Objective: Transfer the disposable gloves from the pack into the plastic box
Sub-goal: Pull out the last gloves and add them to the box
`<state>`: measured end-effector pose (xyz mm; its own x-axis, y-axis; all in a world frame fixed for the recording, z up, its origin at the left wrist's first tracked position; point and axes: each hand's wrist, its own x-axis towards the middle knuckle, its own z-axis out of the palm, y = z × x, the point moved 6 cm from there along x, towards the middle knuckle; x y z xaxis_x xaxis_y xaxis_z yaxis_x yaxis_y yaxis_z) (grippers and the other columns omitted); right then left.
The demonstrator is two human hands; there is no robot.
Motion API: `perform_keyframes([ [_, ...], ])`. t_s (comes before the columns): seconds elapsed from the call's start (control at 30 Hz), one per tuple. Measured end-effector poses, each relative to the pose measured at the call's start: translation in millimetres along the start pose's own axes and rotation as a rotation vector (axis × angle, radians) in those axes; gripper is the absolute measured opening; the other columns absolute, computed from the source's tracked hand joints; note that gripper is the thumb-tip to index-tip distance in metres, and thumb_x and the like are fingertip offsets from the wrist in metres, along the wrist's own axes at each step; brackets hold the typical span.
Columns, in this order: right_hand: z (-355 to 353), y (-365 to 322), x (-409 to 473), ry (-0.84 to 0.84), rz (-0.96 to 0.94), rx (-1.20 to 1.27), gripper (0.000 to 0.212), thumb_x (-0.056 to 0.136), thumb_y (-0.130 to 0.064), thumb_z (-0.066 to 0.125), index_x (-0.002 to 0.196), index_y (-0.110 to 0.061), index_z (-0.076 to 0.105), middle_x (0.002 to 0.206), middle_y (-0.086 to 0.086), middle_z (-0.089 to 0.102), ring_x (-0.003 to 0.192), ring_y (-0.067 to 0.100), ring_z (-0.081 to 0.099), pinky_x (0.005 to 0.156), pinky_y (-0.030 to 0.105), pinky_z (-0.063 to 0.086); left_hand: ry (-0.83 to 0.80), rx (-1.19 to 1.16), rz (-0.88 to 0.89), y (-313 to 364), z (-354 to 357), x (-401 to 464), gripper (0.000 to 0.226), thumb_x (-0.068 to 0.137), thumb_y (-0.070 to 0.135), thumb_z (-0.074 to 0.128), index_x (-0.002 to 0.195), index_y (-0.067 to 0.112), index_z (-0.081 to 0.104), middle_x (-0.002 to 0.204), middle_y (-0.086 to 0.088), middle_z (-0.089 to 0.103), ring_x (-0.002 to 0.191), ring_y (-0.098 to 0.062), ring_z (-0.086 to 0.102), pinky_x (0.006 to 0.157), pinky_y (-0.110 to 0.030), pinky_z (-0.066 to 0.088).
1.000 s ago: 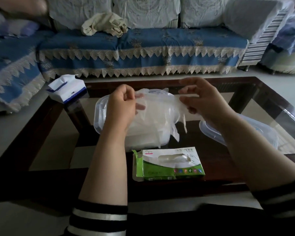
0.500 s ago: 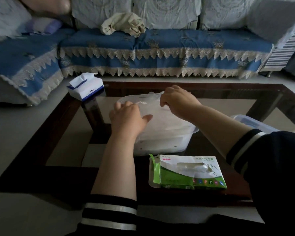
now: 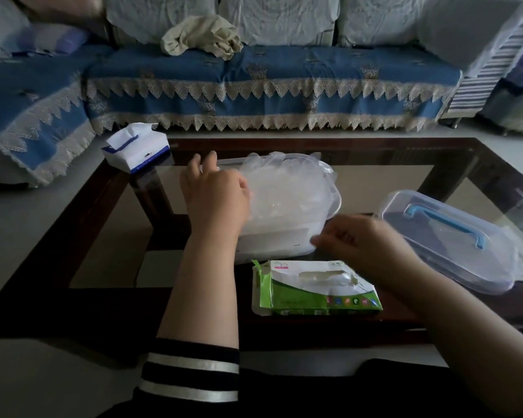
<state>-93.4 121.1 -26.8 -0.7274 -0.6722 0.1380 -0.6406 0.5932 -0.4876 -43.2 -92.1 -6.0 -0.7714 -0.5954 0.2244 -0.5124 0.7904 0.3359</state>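
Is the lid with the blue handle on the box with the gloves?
No, the lid lies on the table right of the open plastic box.

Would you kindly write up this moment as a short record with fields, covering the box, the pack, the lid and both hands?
box: clear plastic box on the glass-topped coffee table, heaped with thin translucent disposable gloves
pack: green-and-white glove pack lying flat, nearer the person than the box, its slot facing up
lid: clear lid with a blue handle, right of the box
left hand: left hand rests on the gloves at the box's left side
right hand: right hand above the pack's right end, blurred; grip unclear
other: blue-and-white tissue pack at the far left corner
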Motion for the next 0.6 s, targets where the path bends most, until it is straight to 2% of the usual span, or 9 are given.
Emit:
perform_keyframes([
  [0.03, 13.7, 6.1, -3.6, -0.113, 0.011, -0.054, 0.041, 0.075, -0.067, 0.052, 0.093, -0.032, 0.064, 0.095, -0.02, 0.06, 0.084, 0.002, 0.058, 0.077, 0.027, 0.053, 0.086, -0.051, 0.029, 5.8, -4.8, -4.1, 0.013, 0.094, 0.026, 0.06, 0.101, 0.025, 0.071, 0.153, -0.004, 0.037, 0.142, -0.028, 0.023, 0.115, -0.041, 0.018],
  [0.1, 35.4, 19.5, -7.0, -0.273, 0.021, -0.095, 0.039, 0.077, -0.058, 0.064, 0.108, -0.036, 0.058, 0.114, -0.019, 0.048, 0.107, 0.004, 0.046, 0.092, 0.025, 0.044, 0.245, -0.199, 0.143, 22.1, -14.5, -15.5, 0.019, 0.096, 0.014, 0.056, 0.102, 0.019, 0.073, 0.135, -0.002, 0.055, 0.125, -0.024, 0.043, 0.103, -0.034, 0.037],
  [0.17, 48.4, 29.2, -6.6, -0.334, 0.032, -0.081, 0.032, 0.079, -0.049, 0.07, 0.107, -0.037, 0.057, 0.123, -0.013, 0.046, 0.115, 0.008, 0.041, 0.097, 0.027, 0.04, 0.262, -0.396, 0.275, 42.3, -21.7, -30.9, 0.021, 0.096, 0.01, 0.054, 0.108, 0.015, 0.072, 0.114, 0.003, 0.066, 0.095, -0.011, 0.059, 0.081, -0.017, 0.047],
  [0.2, 51.3, 32.8, -8.1, -0.341, 0.038, -0.079, 0.027, 0.08, -0.046, 0.07, 0.103, -0.036, 0.059, 0.123, -0.01, 0.047, 0.116, 0.009, 0.041, 0.097, 0.029, 0.04, 0.19, -0.468, 0.329, 54.6, -19.7, -39.5, 0.021, 0.097, 0.012, 0.055, 0.109, 0.016, 0.071, 0.106, 0.007, 0.067, 0.081, -0.001, 0.059, 0.071, -0.009, 0.046],
  [0.27, 58.3, 35.0, -5.2, -0.351, 0.041, -0.083, 0.019, 0.081, -0.043, 0.071, 0.096, -0.036, 0.063, 0.119, -0.008, 0.048, 0.115, 0.011, 0.042, 0.095, 0.03, 0.04, -0.081, -0.526, 0.375, 70.6, -4.2, -53.5, 0.019, 0.097, 0.02, 0.056, 0.109, 0.019, 0.07, 0.099, 0.011, 0.069, 0.074, 0.004, 0.059, 0.068, -0.007, 0.046],
  [0.37, 58.6, 37.3, -7.3, -0.344, 0.055, -0.046, 0.016, 0.082, -0.041, 0.071, 0.095, -0.034, 0.068, 0.117, -0.007, 0.05, 0.114, 0.013, 0.042, 0.095, 0.03, 0.038, -0.557, -0.388, 0.337, 84.0, 36.7, -74.1, 0.023, 0.098, 0.033, 0.055, 0.109, 0.02, 0.069, 0.102, 0.002, 0.07, 0.088, -0.01, 0.063, 0.082, -0.028, 0.052],
  [0.43, 58.0, 37.3, -8.3, -0.342, 0.051, -0.038, 0.021, 0.085, -0.04, 0.067, 0.101, -0.028, 0.07, 0.117, -0.004, 0.051, 0.113, 0.015, 0.044, 0.095, 0.029, 0.037, -0.786, -0.215, 0.323, 81.8, 64.9, -83.9, 0.032, 0.094, 0.04, 0.058, 0.115, 0.017, 0.067, 0.109, -0.004, 0.068, 0.099, -0.02, 0.062, 0.092, -0.039, 0.05],
  [0.5, 55.2, 36.2, -7.9, -0.323, 0.053, -0.002, 0.022, 0.087, -0.042, 0.063, 0.096, -0.024, 0.072, 0.113, -0.004, 0.053, 0.106, 0.014, 0.05, 0.089, 0.027, 0.04, -0.872, -0.074, 0.301, 75.1, 87.5, -85.9, 0.037, 0.091, 0.039, 0.064, 0.12, 0.018, 0.062, 0.114, -0.006, 0.066, 0.102, -0.023, 0.061, 0.091, -0.039, 0.051],
  [0.6, 47.5, 34.9, -5.2, -0.255, 0.051, 0.043, 0.015, 0.086, -0.033, 0.066, 0.092, -0.021, 0.073, 0.107, -0.003, 0.057, 0.094, 0.014, 0.057, 0.079, 0.025, 0.042, -0.786, 0.039, 0.284, 69.0, 104.7, -80.9, 0.036, 0.087, 0.031, 0.069, 0.121, 0.024, 0.06, 0.114, -0.003, 0.064, 0.102, -0.024, 0.06, 0.089, -0.039, 0.052],
])
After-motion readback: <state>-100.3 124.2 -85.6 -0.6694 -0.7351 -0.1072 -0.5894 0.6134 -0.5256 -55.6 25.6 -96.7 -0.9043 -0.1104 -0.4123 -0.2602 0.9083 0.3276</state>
